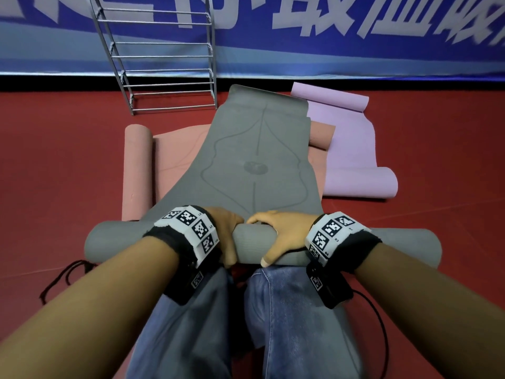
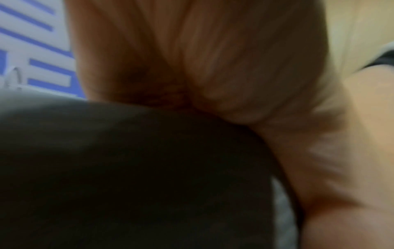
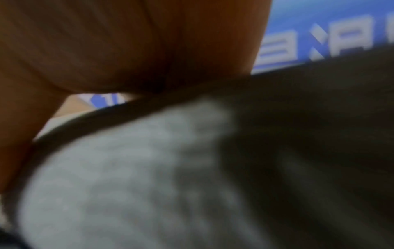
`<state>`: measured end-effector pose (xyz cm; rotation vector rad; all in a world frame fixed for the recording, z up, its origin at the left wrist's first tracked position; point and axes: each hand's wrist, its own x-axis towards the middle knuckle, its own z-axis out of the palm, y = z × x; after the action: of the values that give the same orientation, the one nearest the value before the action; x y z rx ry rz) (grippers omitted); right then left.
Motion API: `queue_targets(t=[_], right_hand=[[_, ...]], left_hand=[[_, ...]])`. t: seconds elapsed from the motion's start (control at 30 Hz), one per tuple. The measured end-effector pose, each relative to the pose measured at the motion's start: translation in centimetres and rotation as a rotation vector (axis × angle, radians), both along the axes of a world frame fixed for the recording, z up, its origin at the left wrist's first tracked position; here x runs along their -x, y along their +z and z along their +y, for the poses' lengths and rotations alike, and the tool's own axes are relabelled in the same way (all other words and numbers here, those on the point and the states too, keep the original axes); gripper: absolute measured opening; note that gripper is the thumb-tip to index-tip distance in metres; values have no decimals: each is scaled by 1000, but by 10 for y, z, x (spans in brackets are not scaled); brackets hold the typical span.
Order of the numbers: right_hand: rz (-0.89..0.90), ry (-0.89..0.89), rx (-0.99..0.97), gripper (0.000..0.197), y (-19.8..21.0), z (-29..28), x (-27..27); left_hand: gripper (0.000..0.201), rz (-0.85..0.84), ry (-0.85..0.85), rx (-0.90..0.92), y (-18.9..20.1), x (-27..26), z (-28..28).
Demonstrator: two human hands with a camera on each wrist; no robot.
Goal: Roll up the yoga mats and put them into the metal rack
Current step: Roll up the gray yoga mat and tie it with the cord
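Grey yoga mat (image 1: pixel 257 165): rolled near end under left hand (image 1: pixel 224 231) and right hand (image 1: pixel 284 236), both curled around it.

So the half-rolled mat (image 1: pixel 257 160) runs down the middle of the floor (image 1: pixel 68 165), its roll (image 1: pixel 254 244) crossing right in front of the person's knees, both hands on it. Under it lies a second mat (image 1: pixel 177 151) with a roll (image 1: pixel 136 170) on its left. A third mat (image 1: pixel 352 149) sits to the right. The metal rack (image 1: pixel 166 61) stands behind, against the banner (image 1: pixel 355 36) at the floor's far edge.
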<state>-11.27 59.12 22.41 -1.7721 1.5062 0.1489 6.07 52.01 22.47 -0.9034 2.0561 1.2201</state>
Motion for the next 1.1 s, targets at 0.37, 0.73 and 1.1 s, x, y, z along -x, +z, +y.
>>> queue_targets(t=[0.37,0.73,1.1], right_hand=[[129,-2,74,82,-15,11,-4],[43,-59,19,97,-13,-1,4],[287,-17,221,86,-21,3,-6]], left_hand=[[100,-198,-133,530,0,7,19],[96,-148,-98,649,-7,9,29],[80,-120,-42,512,-6,7,6]])
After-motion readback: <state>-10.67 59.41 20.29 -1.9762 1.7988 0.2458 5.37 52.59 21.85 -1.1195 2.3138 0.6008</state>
